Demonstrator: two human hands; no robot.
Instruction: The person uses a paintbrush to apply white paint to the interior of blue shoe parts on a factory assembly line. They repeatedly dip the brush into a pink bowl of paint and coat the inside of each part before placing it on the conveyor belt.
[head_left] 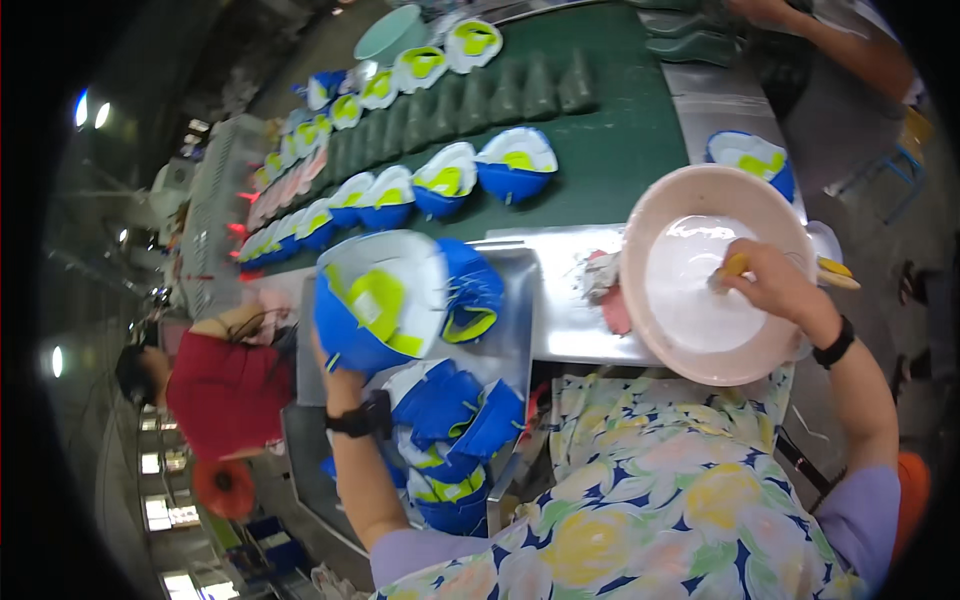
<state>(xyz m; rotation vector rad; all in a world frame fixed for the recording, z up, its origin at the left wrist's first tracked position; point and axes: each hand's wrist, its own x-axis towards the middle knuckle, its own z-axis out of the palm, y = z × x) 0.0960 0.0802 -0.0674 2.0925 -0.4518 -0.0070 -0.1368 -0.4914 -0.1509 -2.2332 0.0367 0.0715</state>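
Note:
My left hand (pixel 340 380) grips a blue shoe upper (pixel 352 332) with a white lining and lime-green patches. Most of its fingers are hidden behind the upper. Closed around a brush (pixel 735 267) with a yellowish handle is my right hand (pixel 775 288). The brush's lower end meets the white liquid (pixel 690 300) inside a large pale pink basin (pixel 640 345). Beside the held upper lies another blue upper (pixel 470 285) on a metal tray (pixel 520 300). More blue uppers (pixel 440 405) are heaped close to my left forearm.
A green conveyor belt (pixel 620 100) carries rows of blue uppers (pixel 515 180) and dark grey shoe lasts (pixel 505 95). A single upper (pixel 750 160) lies behind the basin. A second brush (pixel 838 275) shows at its right. Co-workers are at the left, in a red shirt (pixel 230 390), and upper right.

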